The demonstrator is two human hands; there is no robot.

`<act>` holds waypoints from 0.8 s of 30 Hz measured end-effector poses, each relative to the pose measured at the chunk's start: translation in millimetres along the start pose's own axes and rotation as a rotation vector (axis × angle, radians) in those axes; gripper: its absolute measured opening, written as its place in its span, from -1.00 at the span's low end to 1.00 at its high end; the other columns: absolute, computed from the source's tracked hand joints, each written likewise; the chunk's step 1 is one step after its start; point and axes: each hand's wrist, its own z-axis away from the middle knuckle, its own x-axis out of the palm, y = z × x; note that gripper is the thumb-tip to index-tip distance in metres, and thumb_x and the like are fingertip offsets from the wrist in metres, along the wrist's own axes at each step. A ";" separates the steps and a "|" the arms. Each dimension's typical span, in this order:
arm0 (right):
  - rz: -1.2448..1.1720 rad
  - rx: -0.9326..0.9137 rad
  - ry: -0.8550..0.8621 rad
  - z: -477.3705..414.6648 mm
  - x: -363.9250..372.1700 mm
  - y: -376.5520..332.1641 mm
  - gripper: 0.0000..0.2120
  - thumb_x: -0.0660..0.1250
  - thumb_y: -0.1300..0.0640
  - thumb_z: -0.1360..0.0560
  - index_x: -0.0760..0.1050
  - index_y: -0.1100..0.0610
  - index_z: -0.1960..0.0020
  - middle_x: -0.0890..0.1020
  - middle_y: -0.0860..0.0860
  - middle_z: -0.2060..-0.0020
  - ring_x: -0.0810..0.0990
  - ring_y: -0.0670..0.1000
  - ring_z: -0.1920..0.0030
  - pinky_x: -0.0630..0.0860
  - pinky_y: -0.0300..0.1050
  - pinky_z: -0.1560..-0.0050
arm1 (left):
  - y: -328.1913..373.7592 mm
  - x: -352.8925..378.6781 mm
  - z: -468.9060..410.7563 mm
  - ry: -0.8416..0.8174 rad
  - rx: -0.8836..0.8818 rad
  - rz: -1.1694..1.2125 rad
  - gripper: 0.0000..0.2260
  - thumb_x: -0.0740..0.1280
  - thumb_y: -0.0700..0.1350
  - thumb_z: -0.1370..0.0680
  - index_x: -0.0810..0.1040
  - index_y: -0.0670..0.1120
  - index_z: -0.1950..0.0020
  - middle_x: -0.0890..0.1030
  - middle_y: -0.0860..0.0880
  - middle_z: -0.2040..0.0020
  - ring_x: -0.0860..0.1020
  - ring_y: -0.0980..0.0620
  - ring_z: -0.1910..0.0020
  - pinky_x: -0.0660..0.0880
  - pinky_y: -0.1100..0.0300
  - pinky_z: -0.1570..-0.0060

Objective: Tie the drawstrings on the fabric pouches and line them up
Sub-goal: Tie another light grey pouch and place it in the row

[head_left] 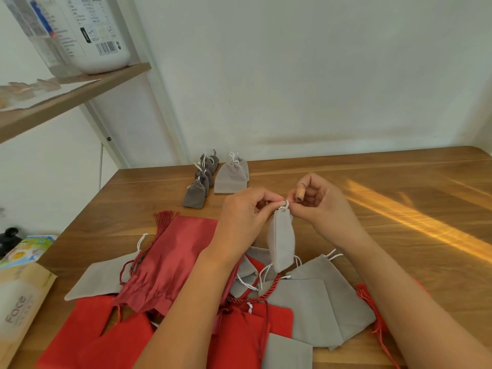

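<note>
Left hand (245, 209) and right hand (322, 206) fingers (266, 199) seemingly pinch the drawstring (284, 204); gray pouch (281, 241) hangs vertically, mouth up.

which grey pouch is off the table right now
The small light grey pouch, hanging in the air: the left hand and right hand pinch its white drawstring at the top. The other grey pouches all rest on the table.

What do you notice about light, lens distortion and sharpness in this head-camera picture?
Head view: a warm band of sunlight slants across the table; the wide lens bows the table's far edge and tilts the shelf; the bottle label is too soft to read, the held grey pouch clearer.
</note>
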 end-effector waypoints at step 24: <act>0.139 0.025 -0.014 -6.5 -10.7 12.8 -0.69 0.19 0.49 -0.51 0.29 0.08 0.12 0.45 0.07 0.21 0.43 0.00 0.22 0.43 -0.06 0.14 | 11.1 3.7 1.7 -0.198 -0.186 0.135 -0.97 0.37 -0.13 -0.54 0.59 -0.01 0.09 0.57 0.15 0.21 0.49 0.25 0.20 0.40 0.43 0.19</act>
